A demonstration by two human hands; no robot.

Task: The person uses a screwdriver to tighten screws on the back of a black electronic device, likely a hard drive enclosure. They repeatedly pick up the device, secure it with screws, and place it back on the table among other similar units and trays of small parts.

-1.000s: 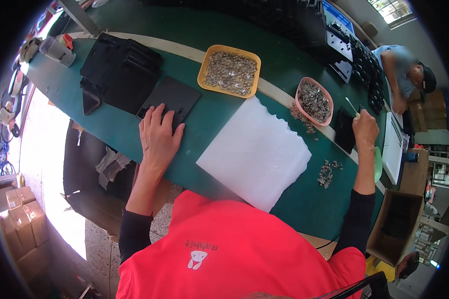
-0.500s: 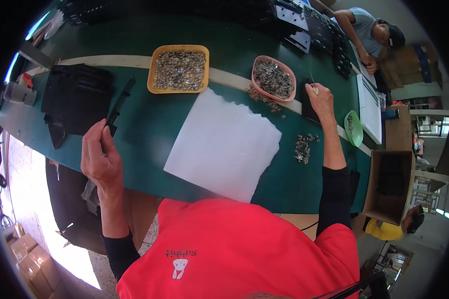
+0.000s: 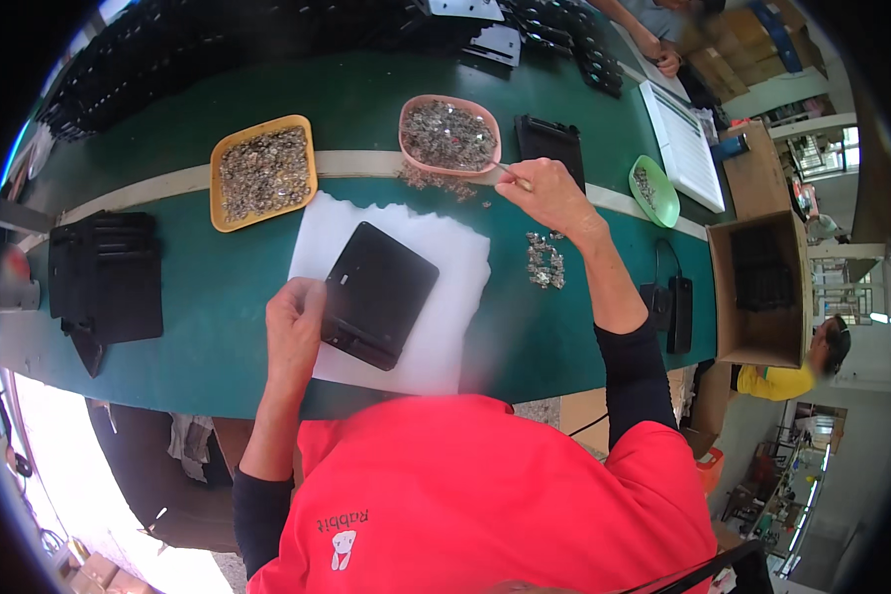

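Currently, left hand [image 3: 295, 315]: nearly closed, fingers curled in, pinching a black panel [image 3: 384, 292] by its left edge, close to the corner nearest the wearer; slightly blurred, exact fingertip contact can't be read.
Right hand [image 3: 547, 193]: closed around a slim tool [image 3: 512, 176], knuckles up, well apart from the panel.
Tool aim: thin shaft points left and slightly away from the wearer, its end at the right rim of the pink bowl [image 3: 403, 129].
Panel position: over the white sheet [image 3: 445, 267], in front of the wearer's chest; resting on it or lifted, can't tell.
Panel axis: long axis steep and diagonal, far end leaning right, near end leaning left.
Panel facing: broad smooth face up, slotted strip along the short edge toward the wearer.
Loose metal parts [image 3: 544, 262]: small heap on the green table [image 3: 218, 337], just nearer the wearer than the right hand.
Far side: pink bowl full of small parts, some spilled beside it; yellow tray [image 3: 215, 188] of similar parts to its left.
Right side: second black panel [image 3: 556, 148] beyond the right hand, green bowl [image 3: 666, 208] farther right.
Left end: stacked black pieces [image 3: 109, 272].
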